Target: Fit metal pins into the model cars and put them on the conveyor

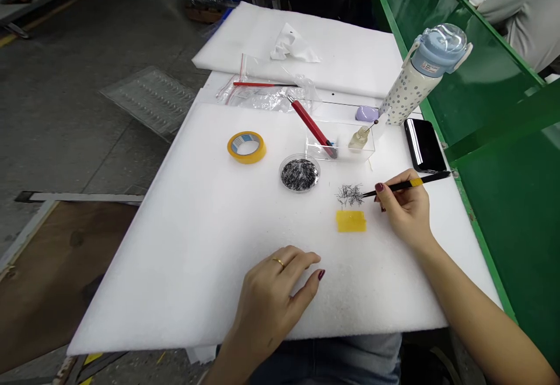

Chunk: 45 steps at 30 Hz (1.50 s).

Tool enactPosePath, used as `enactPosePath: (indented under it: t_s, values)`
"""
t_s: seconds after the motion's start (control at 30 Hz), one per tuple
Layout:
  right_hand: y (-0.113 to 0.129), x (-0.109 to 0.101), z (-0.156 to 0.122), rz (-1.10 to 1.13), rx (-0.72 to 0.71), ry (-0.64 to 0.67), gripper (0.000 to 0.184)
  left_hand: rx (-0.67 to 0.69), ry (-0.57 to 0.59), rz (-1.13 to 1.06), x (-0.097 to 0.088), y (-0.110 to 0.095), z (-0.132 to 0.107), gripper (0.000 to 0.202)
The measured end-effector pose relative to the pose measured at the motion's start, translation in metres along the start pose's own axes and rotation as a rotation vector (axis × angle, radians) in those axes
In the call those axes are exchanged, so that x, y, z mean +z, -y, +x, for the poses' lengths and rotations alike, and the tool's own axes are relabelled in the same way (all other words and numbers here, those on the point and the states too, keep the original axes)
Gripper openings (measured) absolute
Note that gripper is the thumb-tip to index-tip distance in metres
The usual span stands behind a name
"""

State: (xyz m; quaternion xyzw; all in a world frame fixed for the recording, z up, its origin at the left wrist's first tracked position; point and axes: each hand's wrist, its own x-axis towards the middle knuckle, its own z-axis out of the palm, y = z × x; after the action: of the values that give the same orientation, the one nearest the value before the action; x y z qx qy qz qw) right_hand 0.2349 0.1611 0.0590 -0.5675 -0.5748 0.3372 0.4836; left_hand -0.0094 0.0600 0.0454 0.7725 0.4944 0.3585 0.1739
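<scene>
My right hand [405,207] is closed around black tweezers [400,186] with a yellow band. Their tips point left, at the edge of a loose pile of fine black hair-like pieces [349,194] on the white foam sheet [196,245]. Whether the tips pinch a piece is too small to tell. Just below the pile lies a yellow tape patch [350,221]. My left hand [280,291] rests on the foam near the front edge, thumb and forefinger apart, holding nothing. A round clear dish [300,174] full of similar black pieces sits left of the pile.
Behind the dish, a clear tray [339,150] holds a small bottle [359,139], with a red pen-like tool [310,125] leaning in it. A tape roll [247,147] lies left. A phone [425,144] and dotted drink bottle [411,90] stand right, beside a green panel [516,198].
</scene>
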Motion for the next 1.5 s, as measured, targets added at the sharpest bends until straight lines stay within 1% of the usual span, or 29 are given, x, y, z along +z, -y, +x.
enactPosePath:
  t_s: [0.17, 0.27, 0.63, 0.9, 1.03, 1.13, 1.27, 1.37, 1.5]
  values:
    - [0.005, 0.010, -0.004, 0.142, 0.147, 0.131, 0.044, 0.009, 0.000, 0.007, 0.000, 0.000, 0.001, 0.009]
    - [0.005, 0.014, -0.003, 0.125, 0.165, 0.172, 0.047, 0.006, -0.006, 0.011, 0.001, 0.000, 0.001, 0.009]
    - [0.002, 0.018, -0.001, 0.054, 0.185, 0.169, 0.040, 0.008, 0.001, 0.011, 0.000, -0.002, 0.000, 0.008]
    - [0.005, 0.017, 0.000, 0.141, 0.205, 0.184, 0.048, 0.003, 0.008, 0.008, 0.000, -0.001, 0.000, 0.008]
    - [0.007, 0.014, 0.003, 0.214, 0.228, 0.176, 0.053, -0.001, 0.011, 0.004, 0.001, 0.000, 0.000, 0.008]
    - [0.008, 0.009, 0.006, 0.235, 0.206, 0.150, 0.053, -0.002, 0.015, 0.002, 0.001, -0.001, 0.000, 0.008]
    - [0.007, 0.001, 0.008, 0.147, 0.128, 0.042, 0.052, -0.002, 0.017, -0.003, 0.000, 0.000, 0.000, 0.008]
    - [0.005, -0.002, 0.008, 0.070, 0.096, 0.011, 0.051, 0.000, 0.017, 0.000, 0.000, 0.001, -0.001, 0.008]
    - [0.003, -0.003, 0.008, 0.081, 0.065, -0.045, 0.050, 0.003, 0.016, -0.011, 0.001, 0.001, -0.002, 0.008]
